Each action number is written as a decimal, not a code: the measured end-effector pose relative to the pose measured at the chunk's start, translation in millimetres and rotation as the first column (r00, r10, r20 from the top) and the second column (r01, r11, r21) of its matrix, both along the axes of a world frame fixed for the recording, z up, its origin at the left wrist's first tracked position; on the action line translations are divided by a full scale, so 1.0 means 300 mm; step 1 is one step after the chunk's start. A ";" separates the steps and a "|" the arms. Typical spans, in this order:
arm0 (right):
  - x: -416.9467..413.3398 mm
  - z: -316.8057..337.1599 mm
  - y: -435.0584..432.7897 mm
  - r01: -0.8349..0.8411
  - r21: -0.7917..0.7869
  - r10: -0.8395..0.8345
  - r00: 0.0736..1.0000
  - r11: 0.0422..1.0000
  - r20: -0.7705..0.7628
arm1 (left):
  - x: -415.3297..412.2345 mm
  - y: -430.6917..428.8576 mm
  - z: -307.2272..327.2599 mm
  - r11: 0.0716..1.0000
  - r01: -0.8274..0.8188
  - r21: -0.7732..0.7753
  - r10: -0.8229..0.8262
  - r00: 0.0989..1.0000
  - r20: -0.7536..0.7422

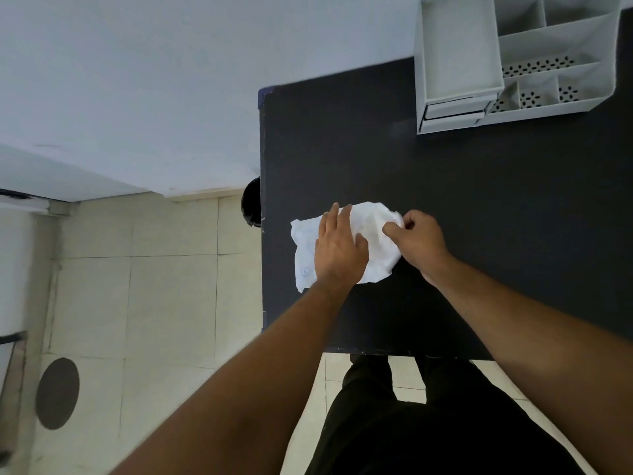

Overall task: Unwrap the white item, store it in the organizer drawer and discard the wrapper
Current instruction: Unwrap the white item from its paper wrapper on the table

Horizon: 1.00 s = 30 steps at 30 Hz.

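A crumpled white paper wrapper (pixel 371 231) lies on the black table (pixel 479 217) near its left edge. My left hand (pixel 339 248) presses flat on the wrapper's middle, fingers spread. My right hand (pixel 418 240) pinches the wrapper's right edge between thumb and fingers. The white item inside is hidden by the paper and my hands. The grey organizer (pixel 561 80) stands at the table's far right corner, with its drawer (pixel 454 109) at the bottom left of it, slightly pulled out.
A black bin (pixel 251 202) stands on the floor against the table's left edge. The floor is pale tile with a dark round mark (pixel 57 394) at the left. My dark-trousered legs (pixel 428 423) are at the table's near edge.
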State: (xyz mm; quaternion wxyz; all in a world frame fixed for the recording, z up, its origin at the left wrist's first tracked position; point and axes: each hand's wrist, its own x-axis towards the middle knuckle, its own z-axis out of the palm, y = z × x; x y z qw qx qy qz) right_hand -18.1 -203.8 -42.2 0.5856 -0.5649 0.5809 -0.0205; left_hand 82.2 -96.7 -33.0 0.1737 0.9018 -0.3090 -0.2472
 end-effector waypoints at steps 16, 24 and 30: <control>0.026 -0.016 0.012 0.144 -0.050 -0.144 0.990 0.988 0.002 | 0.012 -0.013 -0.034 0.957 0.174 0.231 -0.142 0.979 -0.145; -0.004 -0.031 0.013 -0.016 0.032 0.013 0.994 0.999 0.108 | 0.007 -0.010 -0.040 0.961 0.181 0.211 -0.149 0.976 -0.159; -0.009 -0.012 0.041 0.184 -0.009 -0.181 0.973 0.983 0.142 | 0.007 -0.017 -0.041 0.972 0.148 0.182 -0.114 0.976 -0.186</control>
